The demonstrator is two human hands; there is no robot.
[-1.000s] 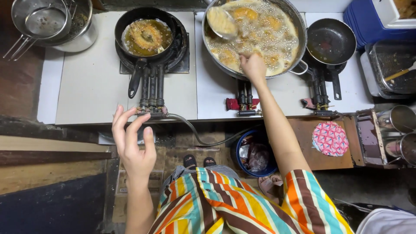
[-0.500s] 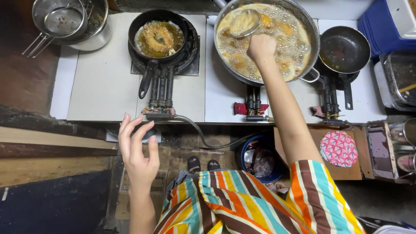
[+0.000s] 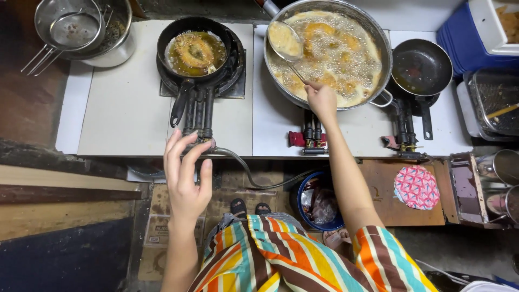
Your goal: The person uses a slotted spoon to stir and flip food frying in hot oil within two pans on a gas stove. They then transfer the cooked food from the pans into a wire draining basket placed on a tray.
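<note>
From above, the right hand (image 3: 320, 100) is clenched on the thin wire handle of a round mesh skimmer (image 3: 285, 40), its bowl lifted over the far-left rim of the wide steel pan (image 3: 378, 51) of frothing oil. The left hand (image 3: 186, 173) hovers open-fingered, grasping nothing, near the hose end by the black iron pan (image 3: 195, 51).

I have one view only, from the camera on the wearer's head, looking almost straight down. It sits high enough to take in the whole white stove top (image 3: 130, 108), from its left edge to the right one, with its near edge across mid-frame. Below that edge I see the floor and the wearer's striped clothing (image 3: 292, 259). There is no second view to overlap.
</note>
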